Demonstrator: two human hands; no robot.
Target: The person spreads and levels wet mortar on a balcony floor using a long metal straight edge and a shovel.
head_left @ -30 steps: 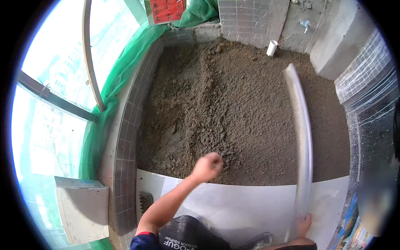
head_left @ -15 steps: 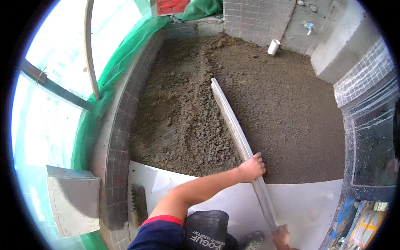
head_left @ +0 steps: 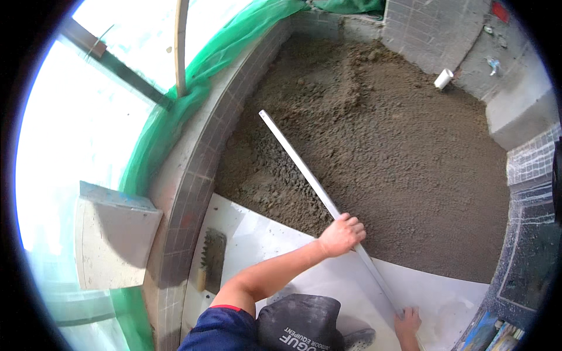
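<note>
Since the frame half a second ago, the far end of the metal bar (head_left: 310,178) has swung left across the grey-brown mortar (head_left: 410,187), toward the tiled ledge (head_left: 205,158), and the view itself has turned. The bar now slants over the mortar, its near end above the white sheet (head_left: 257,240). It looks like a long, straight, probably hollow section: stiff and fairly light for its length, though the far end would likely drag where the surface is coarse. Its smooth faces may turn slippery when wet. A wide two-handed hold seems best, one partway along for leverage, one steadying the near end. So it is held: the left hand (head_left: 342,235) is closed over the bar about where mortar meets sheet, and the right hand (head_left: 408,322) grips near its lower end, how far the fingers wrap being hidden. To their left a notched trowel (head_left: 214,257) lies on the sheet; farther out are green netting (head_left: 137,164) and, beyond the mortar, a white pipe (head_left: 444,79)
</note>
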